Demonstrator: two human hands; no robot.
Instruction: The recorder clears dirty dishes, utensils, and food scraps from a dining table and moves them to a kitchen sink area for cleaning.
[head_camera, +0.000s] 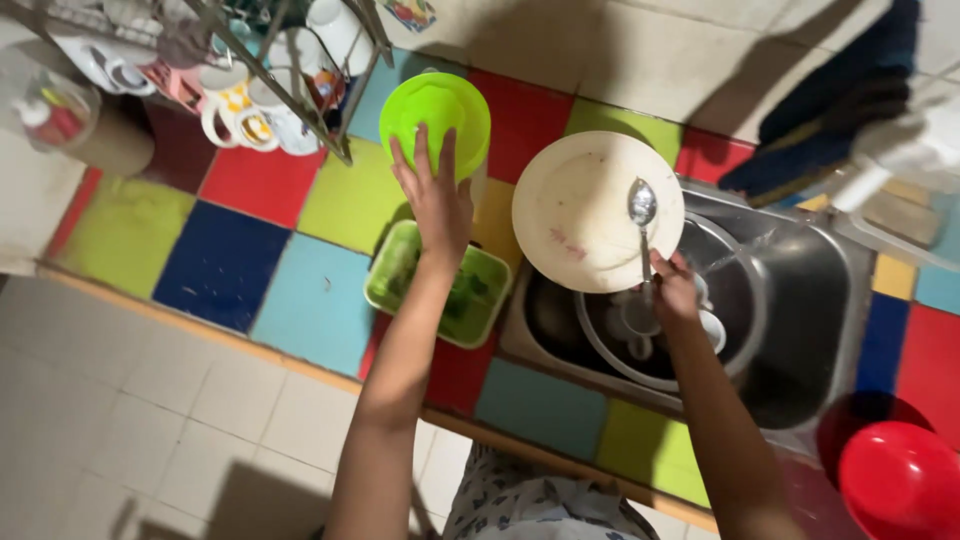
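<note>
My left hand (436, 195) rests flat on the bright green lid of a jug (435, 112) standing on the tiled counter. Below that hand sits a pale green rectangular tub (484, 297) with leafy greens inside. My right hand (676, 288) grips the handle of a metal spoon (642, 207) together with the edge of a white dirty plate (580, 210), both raised over the steel sink (790, 290). A metal bowl (745, 300) with small white cups lies in the sink under that hand.
A wire rack with mugs (250, 105) stands at the back left of the multicoloured tiled counter (225, 255). A red bowl (900, 480) sits at the front right. Dark cloths (840, 100) lie beyond the sink. White floor tiles spread at the lower left.
</note>
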